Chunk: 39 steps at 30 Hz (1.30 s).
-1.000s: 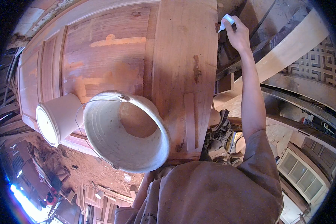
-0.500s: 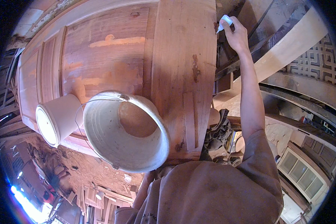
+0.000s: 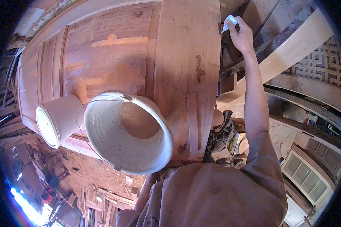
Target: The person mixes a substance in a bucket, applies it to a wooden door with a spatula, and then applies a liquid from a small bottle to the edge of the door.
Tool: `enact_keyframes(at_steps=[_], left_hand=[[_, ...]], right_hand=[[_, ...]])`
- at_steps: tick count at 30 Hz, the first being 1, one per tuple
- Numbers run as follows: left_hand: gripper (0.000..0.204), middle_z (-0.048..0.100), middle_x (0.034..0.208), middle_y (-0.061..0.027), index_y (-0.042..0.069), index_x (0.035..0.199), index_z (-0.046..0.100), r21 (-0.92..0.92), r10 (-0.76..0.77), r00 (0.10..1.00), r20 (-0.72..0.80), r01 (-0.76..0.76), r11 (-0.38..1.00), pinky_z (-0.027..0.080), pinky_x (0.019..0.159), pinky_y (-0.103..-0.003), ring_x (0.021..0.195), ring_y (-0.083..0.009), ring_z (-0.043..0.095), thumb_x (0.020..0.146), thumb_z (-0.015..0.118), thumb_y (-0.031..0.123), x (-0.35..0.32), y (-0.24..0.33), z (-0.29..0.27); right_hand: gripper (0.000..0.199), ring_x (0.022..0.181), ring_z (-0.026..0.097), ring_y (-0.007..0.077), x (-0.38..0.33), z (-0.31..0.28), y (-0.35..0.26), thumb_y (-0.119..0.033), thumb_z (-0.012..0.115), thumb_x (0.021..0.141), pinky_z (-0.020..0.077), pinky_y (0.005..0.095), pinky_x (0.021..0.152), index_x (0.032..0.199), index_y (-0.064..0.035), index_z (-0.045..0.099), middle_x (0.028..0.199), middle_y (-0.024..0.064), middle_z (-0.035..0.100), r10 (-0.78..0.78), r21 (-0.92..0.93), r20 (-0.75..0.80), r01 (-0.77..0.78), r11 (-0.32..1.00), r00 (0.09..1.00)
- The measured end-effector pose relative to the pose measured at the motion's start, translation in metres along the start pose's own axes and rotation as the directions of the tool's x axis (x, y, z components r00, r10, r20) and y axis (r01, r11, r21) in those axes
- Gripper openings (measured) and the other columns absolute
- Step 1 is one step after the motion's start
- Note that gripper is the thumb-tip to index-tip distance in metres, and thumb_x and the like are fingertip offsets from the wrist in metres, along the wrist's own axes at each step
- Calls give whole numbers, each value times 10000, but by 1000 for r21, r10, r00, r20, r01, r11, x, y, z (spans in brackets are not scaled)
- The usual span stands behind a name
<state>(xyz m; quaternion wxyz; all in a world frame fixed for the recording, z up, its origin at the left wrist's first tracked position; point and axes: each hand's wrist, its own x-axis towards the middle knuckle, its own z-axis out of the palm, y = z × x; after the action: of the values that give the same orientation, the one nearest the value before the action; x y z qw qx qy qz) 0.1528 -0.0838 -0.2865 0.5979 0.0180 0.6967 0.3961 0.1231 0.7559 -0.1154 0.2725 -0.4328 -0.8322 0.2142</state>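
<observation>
Far out at the upper right, my right hand (image 3: 241,37) is closed round a small white squeeze bottle (image 3: 231,21). The bottle's narrow nozzle slants down and left beside the right edge of a large wooden panel door (image 3: 185,56). Whether the tip touches the wood I cannot tell. My left forearm (image 3: 144,192) reaches up beneath a white bucket (image 3: 98,128), and the fingers of that hand are hidden. The bucket lies tipped over on the door, its wire handle hanging at the left. Orange filler patches (image 3: 119,41) mark the door's panels.
A lidded white tub (image 3: 64,113) lies left of the bucket. One thin wood strip (image 3: 192,121) rests on the door's near right part. Long pale boards (image 3: 291,49) stand to the right, near a glazed white frame (image 3: 306,177). Wood offcuts (image 3: 94,198) cover the lower-left floor.
My right hand and the squeeze bottle have shifted very slightly to the right. The door, bucket and tub stay where they were.
</observation>
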Motion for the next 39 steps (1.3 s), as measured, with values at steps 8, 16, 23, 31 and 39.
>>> enact_keyframes(at_steps=[8,16,23,31,39], left_hand=[[451,579,1275,-231,44,1290,553,151,67,997,28,-70,986,419,1011,-496,1163,-407,522,860,673,104,1,-24,-9],[488,577,1278,-228,51,1310,544,663,209,970,125,-239,710,406,1022,-496,1162,-406,514,849,687,125,-2,-32,-11],[571,530,1339,-245,67,1365,495,652,204,967,153,-254,715,383,1036,-521,1213,-450,480,839,699,148,-7,3,-7],[622,501,1379,-248,55,1377,479,-126,-25,999,25,28,992,355,1063,-527,1250,-454,454,836,721,247,-5,30,5],[567,512,1374,-252,49,1364,498,655,214,967,136,-250,713,352,1075,-516,1255,-449,459,877,680,276,-6,12,-3]], right_hand=[[346,895,669,405,-3,-2,-2,-381,644,926,524,444,781,1017,-47,637,914,207,695,-10,-12,11,11,1000,1000],[329,847,677,386,-4,0,-13,-368,650,927,524,428,748,993,-46,633,880,194,692,-31,10,16,31,999,999],[320,817,681,365,-8,-3,-8,-358,650,929,524,416,728,988,-44,632,863,193,688,-11,-5,18,11,1000,1000],[326,846,667,401,-12,-1,-2,-360,651,927,518,436,751,990,-41,630,880,204,687,-25,3,8,25,1000,1000],[329,875,667,406,-10,-2,-7,-363,650,926,519,435,775,1020,-49,639,905,214,691,21,29,32,-22,999,999]])
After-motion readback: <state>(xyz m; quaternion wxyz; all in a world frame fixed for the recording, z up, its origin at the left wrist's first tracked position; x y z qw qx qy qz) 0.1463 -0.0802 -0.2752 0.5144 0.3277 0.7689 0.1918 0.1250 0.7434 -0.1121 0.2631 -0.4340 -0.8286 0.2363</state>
